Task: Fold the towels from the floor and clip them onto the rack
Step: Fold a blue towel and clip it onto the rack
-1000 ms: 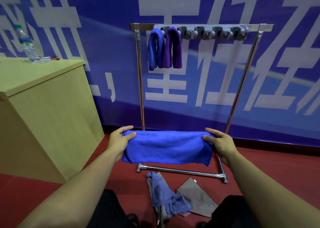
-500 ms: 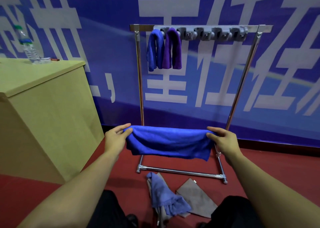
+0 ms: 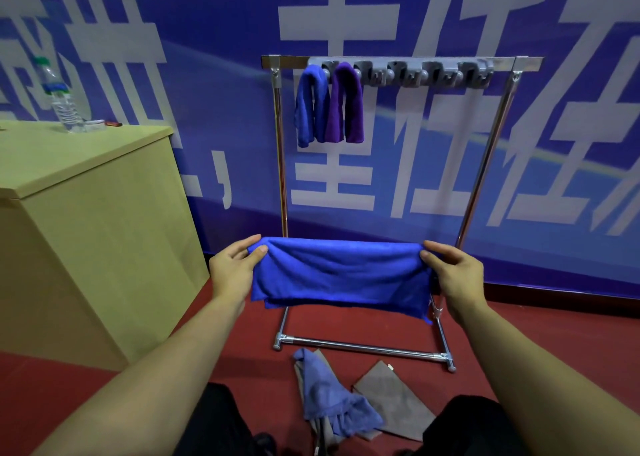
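A bright blue towel (image 3: 339, 275) hangs folded in the air in front of me, stretched wide between my hands. My left hand (image 3: 232, 270) pinches its left end and my right hand (image 3: 453, 275) pinches its right end. Behind it stands the metal rack (image 3: 280, 178) with a grey row of clips (image 3: 426, 74) along its top bar. A blue towel (image 3: 310, 109) and a purple towel (image 3: 346, 105) hang from the leftmost clips. On the red floor below lie a crumpled light-blue towel (image 3: 332, 400) and a flat grey towel (image 3: 394, 398).
A yellow-green cabinet (image 3: 86, 233) stands at the left with a plastic water bottle (image 3: 60, 97) on top. A blue banner wall (image 3: 485, 178) runs right behind the rack. My dark-clothed knees show at the bottom edge.
Both hands lifted the blue towel a little; its lower flap swung up and dropped back, so it now hangs folded again, slightly higher than before.
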`<state>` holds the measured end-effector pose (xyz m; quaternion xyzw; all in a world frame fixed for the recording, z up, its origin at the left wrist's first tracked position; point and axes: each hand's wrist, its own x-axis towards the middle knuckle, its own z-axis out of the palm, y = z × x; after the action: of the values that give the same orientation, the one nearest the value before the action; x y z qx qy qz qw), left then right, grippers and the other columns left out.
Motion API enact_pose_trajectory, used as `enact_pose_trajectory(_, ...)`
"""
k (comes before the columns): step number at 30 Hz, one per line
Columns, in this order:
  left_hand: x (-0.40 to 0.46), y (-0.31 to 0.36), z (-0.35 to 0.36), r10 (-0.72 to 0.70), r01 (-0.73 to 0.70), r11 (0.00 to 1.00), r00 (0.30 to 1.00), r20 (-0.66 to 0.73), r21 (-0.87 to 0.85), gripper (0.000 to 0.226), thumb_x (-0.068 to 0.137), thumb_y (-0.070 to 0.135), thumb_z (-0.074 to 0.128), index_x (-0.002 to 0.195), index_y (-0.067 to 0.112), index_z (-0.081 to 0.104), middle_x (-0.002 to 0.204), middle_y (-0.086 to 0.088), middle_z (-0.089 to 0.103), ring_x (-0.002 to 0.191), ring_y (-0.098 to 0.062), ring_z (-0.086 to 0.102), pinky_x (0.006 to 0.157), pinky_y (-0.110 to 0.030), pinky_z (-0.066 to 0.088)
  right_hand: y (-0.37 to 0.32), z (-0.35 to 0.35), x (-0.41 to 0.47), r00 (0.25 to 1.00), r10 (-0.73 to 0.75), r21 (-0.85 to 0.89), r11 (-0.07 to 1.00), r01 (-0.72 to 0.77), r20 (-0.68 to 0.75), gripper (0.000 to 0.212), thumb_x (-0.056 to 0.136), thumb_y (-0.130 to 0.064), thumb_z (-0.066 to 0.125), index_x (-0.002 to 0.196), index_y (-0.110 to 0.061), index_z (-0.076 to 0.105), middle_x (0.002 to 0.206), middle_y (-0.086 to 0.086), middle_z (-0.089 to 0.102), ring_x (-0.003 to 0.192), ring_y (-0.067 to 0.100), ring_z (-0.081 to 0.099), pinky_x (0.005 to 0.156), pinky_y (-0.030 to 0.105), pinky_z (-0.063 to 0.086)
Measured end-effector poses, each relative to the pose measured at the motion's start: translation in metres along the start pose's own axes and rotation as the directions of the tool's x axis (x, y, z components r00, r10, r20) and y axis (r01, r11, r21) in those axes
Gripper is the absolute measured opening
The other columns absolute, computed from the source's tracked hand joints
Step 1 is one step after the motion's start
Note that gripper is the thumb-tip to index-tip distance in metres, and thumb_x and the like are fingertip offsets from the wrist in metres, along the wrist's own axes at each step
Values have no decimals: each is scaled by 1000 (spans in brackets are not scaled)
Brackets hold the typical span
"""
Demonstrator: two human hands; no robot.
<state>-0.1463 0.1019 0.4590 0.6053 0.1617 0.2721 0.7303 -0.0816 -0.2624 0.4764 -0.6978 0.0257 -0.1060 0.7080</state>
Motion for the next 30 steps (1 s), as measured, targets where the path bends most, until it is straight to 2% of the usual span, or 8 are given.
enact_pose_trajectory(2,1,1,-2,-10,10,1000,1000,11,2,32,81,0,78,104,21,74,105,-6,76,95,-15,73,83,-26,55,-2,0,0,1000,13,-14,1000,-13,4,24,85,-6,75,106,-17,75,96,4,73,74,17,61,57,34,55)
enact_pose_trajectory(6,2,1,-5,-27,27,999,1000,16,33,41,80,-13,71,105,21,72,106,-9,75,91,-16,73,86,-31,56,-4,-2,0,999,31,-32,999,-31,20,26,85,-4,74,107,-17,76,98,6,74,84,21,66,67,48,59)
enact_pose_trajectory(12,2,0,-8,-19,19,999,1000,4,35,52,77,-21,67,108,20,72,102,-13,74,88,-18,71,88,-33,56,-3,0,0,1000,0,-4,1000,0,-23,24,82,-4,77,92,-25,74,92,10,72,82,25,66,64,42,55)
enact_pose_trajectory(16,0,-1,-5,3,-2,999,1000,-22,40,54,77,-20,69,112,22,69,89,-8,74,83,-19,68,82,-32,57,-1,4,3,991,-19,-15,1000,18,-133,21,77,-8,83,83,-26,72,90,3,72,89,28,68,78,42,59)
enact_pose_trajectory(19,0,-3,-6,20,-19,995,1000,-11,97,57,76,-15,72,118,23,65,82,-7,74,81,-20,68,81,-36,57,3,3,5,987,-20,-63,998,10,-160,21,74,-12,84,75,-24,68,82,2,69,81,29,66,76,53,59)
enact_pose_trajectory(23,-1,-3,-10,28,-17,988,997,-67,156,65,78,-10,73,129,26,57,89,-13,72,81,-22,69,81,-39,59,7,-1,5,981,-21,-92,996,3,-191,26,69,-20,89,73,-26,63,75,-5,64,73,21,61,76,56,58)
enact_pose_trajectory(27,0,-10,-14,24,-2,978,995,-101,208,66,76,-5,77,128,31,57,89,-11,74,87,-26,72,86,-44,60,8,1,3,983,-43,-83,996,29,-177,28,74,-11,85,72,-19,58,78,-2,64,73,14,61,78,40,55)
enact_pose_trajectory(30,-1,-11,-12,-28,36,997,993,-114,71,72,74,-4,82,134,25,55,97,-12,75,95,-28,73,89,-43,58,12,3,3,983,-23,-71,997,10,-181,22,78,-7,81,69,-13,61,97,2,71,83,10,67,82,32,52)
